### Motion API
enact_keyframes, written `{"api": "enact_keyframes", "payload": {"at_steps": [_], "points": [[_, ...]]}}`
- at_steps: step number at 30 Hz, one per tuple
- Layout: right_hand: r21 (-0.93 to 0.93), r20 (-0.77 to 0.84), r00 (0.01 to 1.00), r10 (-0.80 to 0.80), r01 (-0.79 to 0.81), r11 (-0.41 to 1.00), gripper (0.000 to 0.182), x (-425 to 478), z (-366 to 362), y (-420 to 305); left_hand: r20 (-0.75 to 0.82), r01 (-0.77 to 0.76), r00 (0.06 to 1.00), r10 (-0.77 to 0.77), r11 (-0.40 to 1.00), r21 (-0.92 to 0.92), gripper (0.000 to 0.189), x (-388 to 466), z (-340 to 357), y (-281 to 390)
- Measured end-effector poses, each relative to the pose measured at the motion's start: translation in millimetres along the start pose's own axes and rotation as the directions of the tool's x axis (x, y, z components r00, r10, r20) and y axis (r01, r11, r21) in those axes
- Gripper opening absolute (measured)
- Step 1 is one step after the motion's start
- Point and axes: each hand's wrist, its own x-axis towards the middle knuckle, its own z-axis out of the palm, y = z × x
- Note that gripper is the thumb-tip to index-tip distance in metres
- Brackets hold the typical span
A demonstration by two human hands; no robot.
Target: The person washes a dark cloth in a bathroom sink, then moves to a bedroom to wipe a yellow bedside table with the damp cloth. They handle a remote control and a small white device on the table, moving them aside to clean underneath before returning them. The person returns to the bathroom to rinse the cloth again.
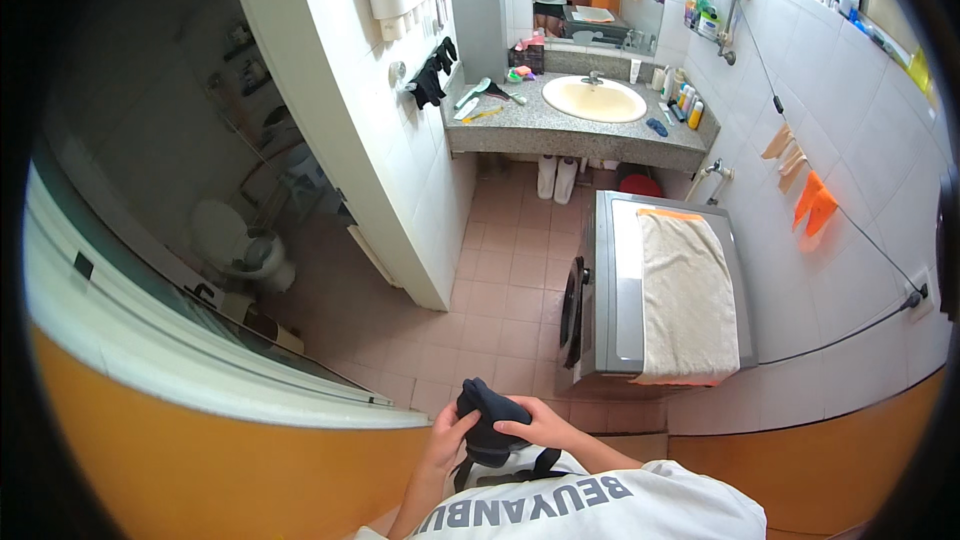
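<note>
A dark, folded cloth item (491,420) is held up in front of my white shirt, with two soft peaks at its top. My left hand (450,426) grips its left side, thumb laid across the fabric. On the other side my right hand (538,424) pinches it, with the thumb on the near face. Below the cloth a black strap (547,463) hangs against the shirt. How the cloth is folded inside, and exactly what garment it is, I cannot tell.
Ahead right stands a grey washing machine (619,292), a beige towel (686,300) on top and its round door ajar. Beyond is a granite counter (517,139) with a sink (594,99). A door frame (375,165) and toilet (262,255) are left. A cord (862,225) holds orange cloth.
</note>
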Motion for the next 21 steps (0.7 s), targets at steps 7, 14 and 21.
{"api": "enact_keyframes", "payload": {"at_steps": [7, 14, 21], "points": [[0.059, -0.081, 0.996, -0.021, 0.026, 0.998, 0.044, 94.6, -32.5, -20.4, 0.007, -0.051, 0.999, 0.051, 0.997, 0.063, 0.034, 93.5, -10.2, 62.5], [0.251, -0.106, 0.99, 0.098, -0.068, 0.966, 0.041, 195.6, -123.2, -14.8, -0.013, 0.029, 1.0, -0.028, 0.999, 0.025, 0.035, 216.0, 6.7, 94.7], [0.187, -0.301, 0.953, -0.025, 0.085, 0.979, 0.035, 289.9, -251.6, -46.6, 0.193, 0.048, 0.979, -0.07, 0.992, 0.115, 0.037, 404.0, 56.2, 134.3]]}}
